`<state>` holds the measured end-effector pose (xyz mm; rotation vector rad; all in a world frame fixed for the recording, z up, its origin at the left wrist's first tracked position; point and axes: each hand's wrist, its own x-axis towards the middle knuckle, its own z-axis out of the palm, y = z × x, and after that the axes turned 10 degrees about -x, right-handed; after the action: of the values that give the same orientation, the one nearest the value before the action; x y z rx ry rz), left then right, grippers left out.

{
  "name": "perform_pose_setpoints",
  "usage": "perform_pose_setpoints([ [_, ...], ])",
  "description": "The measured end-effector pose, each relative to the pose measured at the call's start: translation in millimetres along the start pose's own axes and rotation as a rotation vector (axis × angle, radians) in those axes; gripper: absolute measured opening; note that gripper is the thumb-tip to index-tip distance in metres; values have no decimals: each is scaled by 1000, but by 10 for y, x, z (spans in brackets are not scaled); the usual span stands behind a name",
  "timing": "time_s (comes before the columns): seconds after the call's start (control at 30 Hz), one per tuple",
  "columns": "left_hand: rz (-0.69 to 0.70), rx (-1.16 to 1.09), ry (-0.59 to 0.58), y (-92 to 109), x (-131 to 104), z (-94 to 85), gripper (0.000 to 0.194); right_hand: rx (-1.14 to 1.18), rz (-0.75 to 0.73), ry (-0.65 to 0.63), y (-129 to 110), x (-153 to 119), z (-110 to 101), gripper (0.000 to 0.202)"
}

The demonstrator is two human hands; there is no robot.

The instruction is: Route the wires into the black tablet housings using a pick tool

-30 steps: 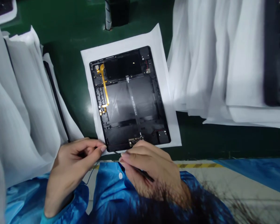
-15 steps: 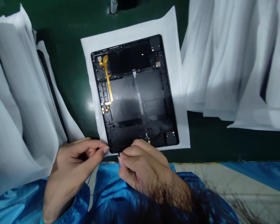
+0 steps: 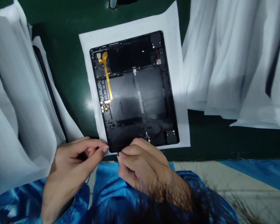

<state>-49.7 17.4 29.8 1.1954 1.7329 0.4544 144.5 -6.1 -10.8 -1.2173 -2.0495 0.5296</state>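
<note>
An opened black tablet back housing [image 3: 140, 96] lies inside up, slightly turned. An orange flex cable [image 3: 108, 84] runs along its left side and a grey ribbon [image 3: 139, 99] crosses the middle. At the near left corner, my left hand [image 3: 77, 161] has thumb and index finger pinched together, touching or almost touching the housing; anything between them is hidden. My right hand [image 3: 144, 168] is closed over the near edge, its fingers pinched at a tiny dark piece too small to name. Its knuckles cover part of that edge.
A white foam sheet [image 3: 179, 109] lies under the housing on the green table [image 3: 67, 71]. Rows of upright white foam sleeves stand left [image 3: 35, 93] and right [image 3: 228, 59], close to the work. One left sleeve holds a dark flat panel [image 3: 50, 90].
The housing and its sheet appear slightly higher in the picture, along with the surroundings. Both hands keep nearly the same pinched poses at the near edge.
</note>
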Motion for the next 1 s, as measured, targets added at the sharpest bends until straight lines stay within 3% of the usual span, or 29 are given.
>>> perform_pose_setpoints([
  [0.87, -107, 38, 25, 47, -37, 6, 33, -34, -42, -56, 42, 42, 2, 22],
  [1.0, -124, 32, 36, 41, -29, 14, 34, -25, -89, 7, 80, 28, 27, 19],
])
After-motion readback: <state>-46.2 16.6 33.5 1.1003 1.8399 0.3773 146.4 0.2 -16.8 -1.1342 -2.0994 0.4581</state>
